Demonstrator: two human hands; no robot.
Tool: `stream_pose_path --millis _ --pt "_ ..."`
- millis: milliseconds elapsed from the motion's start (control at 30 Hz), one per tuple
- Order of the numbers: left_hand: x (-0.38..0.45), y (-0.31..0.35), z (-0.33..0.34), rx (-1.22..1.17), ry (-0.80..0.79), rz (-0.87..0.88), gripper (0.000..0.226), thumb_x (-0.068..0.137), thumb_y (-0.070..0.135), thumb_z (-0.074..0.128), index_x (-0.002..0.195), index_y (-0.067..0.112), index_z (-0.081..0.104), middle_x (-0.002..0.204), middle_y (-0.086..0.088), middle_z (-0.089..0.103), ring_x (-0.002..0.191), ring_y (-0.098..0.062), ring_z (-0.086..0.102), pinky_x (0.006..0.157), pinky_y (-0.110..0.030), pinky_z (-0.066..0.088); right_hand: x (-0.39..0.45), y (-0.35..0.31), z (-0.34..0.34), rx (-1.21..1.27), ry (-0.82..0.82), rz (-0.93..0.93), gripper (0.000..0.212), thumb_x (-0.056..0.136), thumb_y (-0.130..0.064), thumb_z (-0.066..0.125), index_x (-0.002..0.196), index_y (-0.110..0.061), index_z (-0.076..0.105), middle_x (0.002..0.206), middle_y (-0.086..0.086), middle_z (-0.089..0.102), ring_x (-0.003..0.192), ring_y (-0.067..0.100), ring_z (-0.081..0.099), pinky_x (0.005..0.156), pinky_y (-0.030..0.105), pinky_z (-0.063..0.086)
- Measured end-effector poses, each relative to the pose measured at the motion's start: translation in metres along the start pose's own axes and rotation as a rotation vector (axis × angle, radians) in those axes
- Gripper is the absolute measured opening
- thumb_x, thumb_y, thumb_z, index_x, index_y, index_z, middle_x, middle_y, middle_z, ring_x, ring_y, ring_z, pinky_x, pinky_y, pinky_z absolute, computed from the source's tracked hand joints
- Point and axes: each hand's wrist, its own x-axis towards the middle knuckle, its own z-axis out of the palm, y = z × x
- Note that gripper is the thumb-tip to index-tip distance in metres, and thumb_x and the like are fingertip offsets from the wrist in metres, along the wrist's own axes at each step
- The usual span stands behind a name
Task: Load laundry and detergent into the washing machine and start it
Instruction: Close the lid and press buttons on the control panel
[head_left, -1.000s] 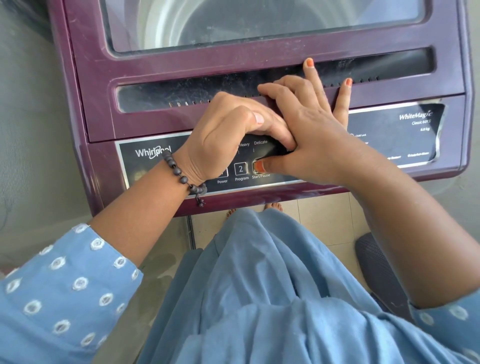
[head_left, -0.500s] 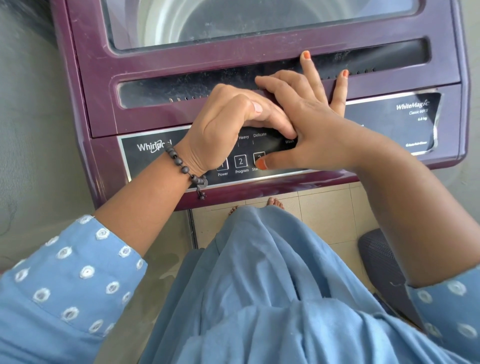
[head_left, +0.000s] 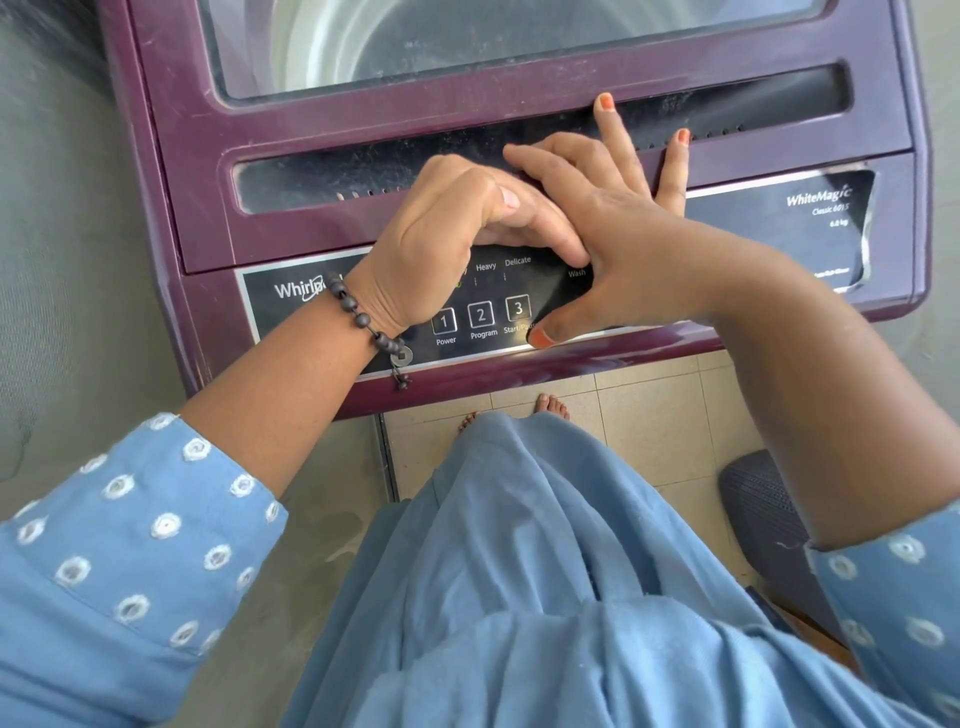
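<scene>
Fingers (head_left: 605, 122) of two hands above three numbered buttons (head_left: 481, 315).

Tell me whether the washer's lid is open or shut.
Shut. The lid lies flat on the washer, and the drum shows only through its glass window.

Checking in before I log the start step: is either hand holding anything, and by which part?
Nothing is held. The right hand rests spread on the washing machine, thumb beside button 3; the left hand lies curled on the panel.
</scene>
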Motion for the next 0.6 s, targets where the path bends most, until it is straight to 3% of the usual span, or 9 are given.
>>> stream_pose_path --millis 100,267,433,600 --pt "0.0 0.005 0.002 -0.002 -0.051 0.043 0.053 0.084 0.003 0.021 0.1 0.008 0.071 0.097 -0.016 0.072 0.098 -0.021 0.069 0.089 -0.028 0.051 0.001 0.001 0.0 -0.005 0.004 0.004 0.125 0.059 -0.05 0.083 0.155 -0.03 0.005 0.158 -0.005 0.008 0.144 0.027 -0.031 0.103 0.066 -0.026" --pt "0.004 -0.003 -0.002 0.045 -0.062 0.055 0.05 0.084 0.004 0.024 0.099 0.006 0.072 0.096 -0.016 0.073 0.097 -0.022 0.069 0.088 -0.028 0.051 0.006 0.001 0.0 -0.011 0.007 0.011 0.125 0.058 -0.052 0.082 0.155 -0.03 0.005 0.158 -0.006 0.008 0.144 0.027 -0.031 0.104 0.067 -0.026" --pt "0.005 -0.006 -0.002 0.01 -0.069 0.084 0.047 0.081 0.021 0.032 0.096 0.006 0.073 0.092 -0.017 0.073 0.095 -0.019 0.07 0.086 -0.027 0.051 0.006 0.0 0.001 -0.009 0.013 0.017 0.126 0.057 -0.052 0.082 0.155 -0.03 0.006 0.158 -0.007 0.008 0.145 0.025 -0.03 0.105 0.066 -0.025" --pt "0.004 -0.009 -0.002 0.017 0.002 0.059 0.049 0.083 0.01 0.027 0.096 -0.001 0.073 0.091 -0.02 0.073 0.094 -0.021 0.071 0.086 -0.027 0.052 0.01 -0.004 0.004 0.023 0.081 0.023 0.114 0.066 -0.053 0.08 0.155 -0.028 0.012 0.16 -0.006 0.014 0.148 0.024 -0.022 0.109 0.067 -0.02"
